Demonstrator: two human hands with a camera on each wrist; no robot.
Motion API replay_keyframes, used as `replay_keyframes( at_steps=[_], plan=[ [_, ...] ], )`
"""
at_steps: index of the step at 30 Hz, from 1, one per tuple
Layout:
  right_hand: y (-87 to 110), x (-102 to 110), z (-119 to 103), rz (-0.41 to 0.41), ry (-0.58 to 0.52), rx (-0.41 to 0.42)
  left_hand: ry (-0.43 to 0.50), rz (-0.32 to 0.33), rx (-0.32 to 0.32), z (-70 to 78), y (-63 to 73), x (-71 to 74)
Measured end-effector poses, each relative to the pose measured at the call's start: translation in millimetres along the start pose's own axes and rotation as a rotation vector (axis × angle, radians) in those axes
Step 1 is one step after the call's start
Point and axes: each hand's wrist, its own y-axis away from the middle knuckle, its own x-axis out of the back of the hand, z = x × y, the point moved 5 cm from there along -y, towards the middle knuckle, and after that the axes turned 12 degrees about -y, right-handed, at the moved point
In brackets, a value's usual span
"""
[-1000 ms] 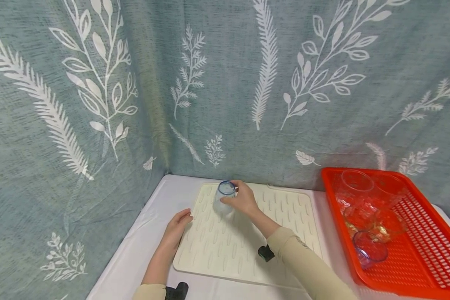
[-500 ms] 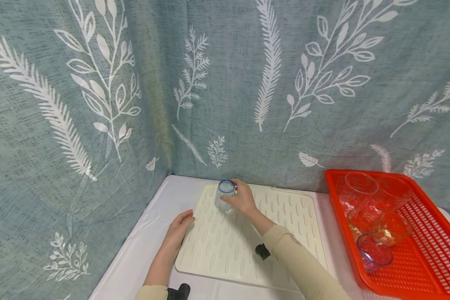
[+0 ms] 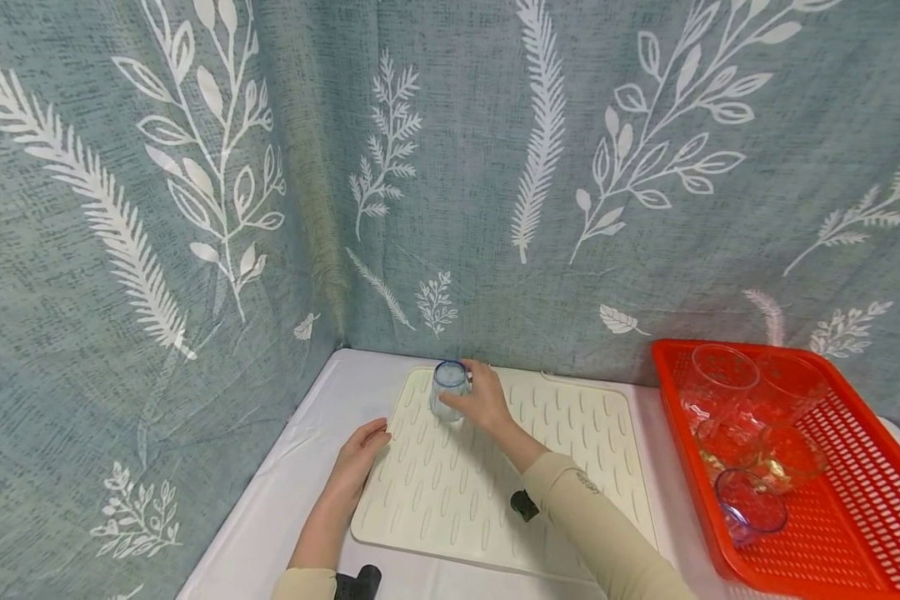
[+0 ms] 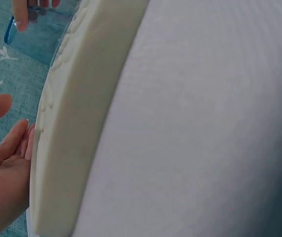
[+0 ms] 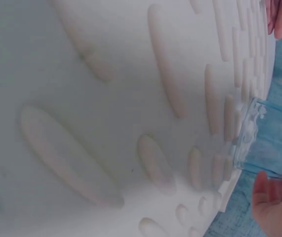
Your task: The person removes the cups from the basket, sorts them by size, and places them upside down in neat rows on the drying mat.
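Observation:
A clear drinking glass with a blue rim (image 3: 447, 404) stands upright near the far left corner of the cream ribbed drying mat (image 3: 427, 483). My right hand (image 3: 486, 402) grips it from the right side, with the thumb on the near side. In the right wrist view the base of the glass (image 5: 266, 140) is right at the mat's surface, and the right hand (image 5: 279, 202) is beside its wall. My left hand (image 3: 360, 457) lies at the mat's left edge, its fingers loosely bent and holding nothing. The left wrist view shows this hand (image 4: 5, 173) close beside the mat's side.
A red plastic basket (image 3: 855, 508) stands to the right of the mat. Several glasses are gathered in its left half, including a blue-tinted glass (image 3: 750, 504) at the near side. A patterned green curtain (image 3: 480, 275) hangs behind and left of the white table (image 3: 285, 467).
The glass in my right hand has shifted slightly left and straightened upright over the mat. The left hand keeps its place, and the head view has turned slightly.

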Motion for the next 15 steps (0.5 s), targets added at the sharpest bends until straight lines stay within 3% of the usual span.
replay_keyframes(
  at_steps=[8, 15],
  plan=[
    [6.1, 6.7, 4.4, 0.01, -0.037, -0.017, 0.003, -0.01, 0.005, 0.8, -0.8, -1.3],
    [17.5, 18.7, 6.2, 0.027, -0.129, -0.093, 0.001, -0.008, 0.012, -1.6, -2.3, -0.9]
  ],
)
